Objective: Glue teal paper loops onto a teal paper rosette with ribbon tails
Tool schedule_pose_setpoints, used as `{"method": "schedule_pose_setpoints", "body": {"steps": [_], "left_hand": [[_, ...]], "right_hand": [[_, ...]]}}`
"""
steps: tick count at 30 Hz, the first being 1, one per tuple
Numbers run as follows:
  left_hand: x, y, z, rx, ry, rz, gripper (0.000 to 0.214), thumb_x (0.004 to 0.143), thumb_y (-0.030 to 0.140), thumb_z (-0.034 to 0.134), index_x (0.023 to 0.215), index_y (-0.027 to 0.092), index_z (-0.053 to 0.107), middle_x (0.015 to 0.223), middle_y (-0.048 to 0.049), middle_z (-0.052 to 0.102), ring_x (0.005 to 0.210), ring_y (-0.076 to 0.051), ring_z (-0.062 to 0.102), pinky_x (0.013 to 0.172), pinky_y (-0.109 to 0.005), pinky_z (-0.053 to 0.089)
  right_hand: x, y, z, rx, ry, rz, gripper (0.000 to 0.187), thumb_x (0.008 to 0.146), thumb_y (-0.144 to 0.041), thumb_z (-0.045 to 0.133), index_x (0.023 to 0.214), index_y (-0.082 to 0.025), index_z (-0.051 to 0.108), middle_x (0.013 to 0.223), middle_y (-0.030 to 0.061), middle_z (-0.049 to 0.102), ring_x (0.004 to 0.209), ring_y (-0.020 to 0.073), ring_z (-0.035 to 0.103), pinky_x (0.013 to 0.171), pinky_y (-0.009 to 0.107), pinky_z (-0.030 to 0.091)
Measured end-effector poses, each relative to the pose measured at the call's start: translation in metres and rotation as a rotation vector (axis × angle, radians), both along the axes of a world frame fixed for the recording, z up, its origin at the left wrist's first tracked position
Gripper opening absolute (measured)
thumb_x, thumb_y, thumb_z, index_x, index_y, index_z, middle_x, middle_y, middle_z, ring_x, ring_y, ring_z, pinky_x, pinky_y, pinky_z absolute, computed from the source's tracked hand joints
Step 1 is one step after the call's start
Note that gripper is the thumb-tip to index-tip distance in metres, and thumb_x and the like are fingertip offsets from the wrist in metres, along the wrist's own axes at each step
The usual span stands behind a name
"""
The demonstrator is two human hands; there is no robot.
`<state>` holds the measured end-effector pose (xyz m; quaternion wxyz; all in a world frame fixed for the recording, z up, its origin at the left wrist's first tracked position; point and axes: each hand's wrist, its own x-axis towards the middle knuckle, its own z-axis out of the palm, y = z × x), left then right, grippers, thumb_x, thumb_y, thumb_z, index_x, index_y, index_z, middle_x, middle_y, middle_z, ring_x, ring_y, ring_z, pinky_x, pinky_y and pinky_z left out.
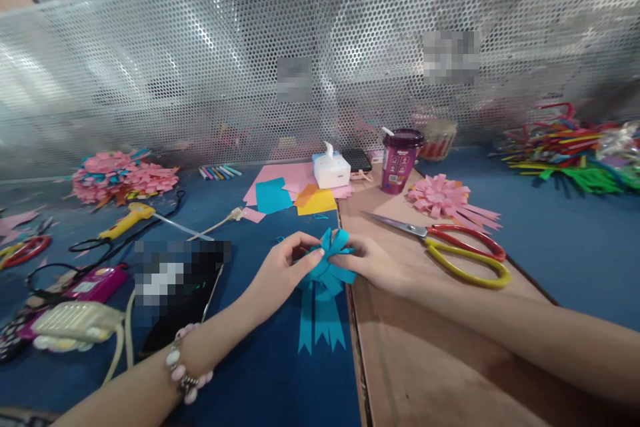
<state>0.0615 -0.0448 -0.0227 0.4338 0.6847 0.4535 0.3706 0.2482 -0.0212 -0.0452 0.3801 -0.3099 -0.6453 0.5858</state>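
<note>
Glare streaks the perforated panel (pixel 245 67), edges blur, and shadow darkens the lower right.

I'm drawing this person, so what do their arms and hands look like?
The left hand and right hand wear no gloves, and no sleeve shows on either forearm. Near the left wrist is a bracelet of round pink and whitish beads, with some darker parts. No bracelet shows on the right.

There are 2 hands (pixel 295 263), 1 held blue rosette (pixel 328 278) and 2 pairs of scissors (pixel 423 231).
</note>
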Motion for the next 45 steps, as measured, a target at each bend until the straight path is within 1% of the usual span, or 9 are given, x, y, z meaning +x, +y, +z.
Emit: {"method": "schedule_pose_setpoints", "body": {"steps": [18,21,23,27,32,34,37,41,45], "left_hand": [[-0.002,0.002,-0.003,0.047,0.034,0.094,0.022,0.083,0.038,0.056,0.088,0.017,0.062,0.077,-0.0009,0.062,0.067,-0.013,0.054,0.059,-0.023,0.043],[-0.004,0.003,-0.004,0.091,0.040,0.159,0.024,0.083,0.039,0.057,0.089,0.017,0.063,0.076,-0.0007,0.062,0.066,-0.013,0.054,0.059,-0.023,0.044],[-0.007,0.004,-0.003,0.154,0.021,0.233,0.024,0.083,0.040,0.059,0.088,0.017,0.063,0.078,-0.0009,0.062,0.068,-0.013,0.056,0.061,-0.023,0.045],[-0.011,0.008,0.002,0.267,-0.050,0.341,0.025,0.081,0.039,0.062,0.092,0.017,0.062,0.087,-0.0025,0.065,0.079,-0.015,0.060,0.071,-0.024,0.049],[-0.012,0.007,0.007,0.292,-0.010,0.323,0.023,0.081,0.037,0.063,0.092,0.017,0.063,0.083,-0.0014,0.065,0.074,-0.014,0.060,0.066,-0.023,0.049],[-0.011,0.004,0.006,0.322,0.042,0.292,0.019,0.082,0.035,0.062,0.090,0.018,0.063,0.080,-0.0009,0.064,0.070,-0.013,0.059,0.062,-0.022,0.048],[-0.008,-0.001,0.004,0.463,0.135,0.204,0.011,0.083,0.027,0.059,0.089,0.018,0.062,0.084,-0.0015,0.064,0.074,-0.013,0.058,0.068,-0.023,0.047],[-0.005,-0.008,0.003,0.626,0.254,0.098,0.003,0.084,0.016,0.057,0.085,0.018,0.059,0.085,-0.0016,0.062,0.078,-0.013,0.057,0.074,-0.023,0.047],[-0.004,-0.008,0.002,0.730,0.288,0.045,0.006,0.085,0.013,0.056,0.086,0.018,0.059,0.084,-0.0019,0.062,0.079,-0.012,0.059,0.074,-0.023,0.048]], "right_hand": [[-0.001,-0.003,0.005,-0.071,-0.014,0.031,0.026,0.073,-0.038,0.069,0.086,-0.017,0.061,0.089,0.0010,0.060,0.082,0.0158,0.056,0.073,0.027,0.045],[0.000,0.002,-0.004,-0.096,0.053,-0.040,0.028,0.077,-0.041,0.064,0.093,-0.019,0.060,0.086,0.0001,0.060,0.079,0.0151,0.056,0.071,0.027,0.044],[0.001,0.005,-0.009,-0.080,0.128,-0.155,0.029,0.084,-0.043,0.055,0.101,-0.021,0.058,0.088,0.0005,0.060,0.078,0.0150,0.056,0.069,0.027,0.043],[0.002,0.004,-0.011,0.114,0.101,-0.375,0.027,0.089,-0.039,0.045,0.105,-0.020,0.056,0.098,0.0031,0.059,0.083,0.0153,0.055,0.076,0.029,0.044],[0.003,-0.008,-0.004,0.426,-0.056,-0.427,0.022,0.093,-0.035,0.043,0.109,-0.022,0.051,0.104,0.0054,0.057,0.095,0.0185,0.054,0.084,0.033,0.044],[0.005,-0.011,0.007,0.589,-0.114,-0.442,0.020,0.094,-0.032,0.042,0.109,-0.022,0.050,0.108,0.0072,0.055,0.101,0.0199,0.052,0.089,0.035,0.042],[0.008,-0.015,0.035,0.807,-0.184,-0.474,0.021,0.094,-0.027,0.042,0.112,-0.023,0.050,0.113,0.0082,0.054,0.109,0.0211,0.049,0.095,0.039,0.039],[0.009,-0.021,0.068,1.042,-0.438,-0.339,0.011,0.087,-0.025,0.056,0.096,-0.023,0.061,0.109,0.0063,0.057,0.110,0.0226,0.047,0.100,0.043,0.034],[0.010,-0.022,0.070,1.156,-0.602,-0.276,0.007,0.084,-0.023,0.060,0.086,-0.020,0.066,0.111,0.0074,0.058,0.112,0.0249,0.043,0.097,0.045,0.035]]}}
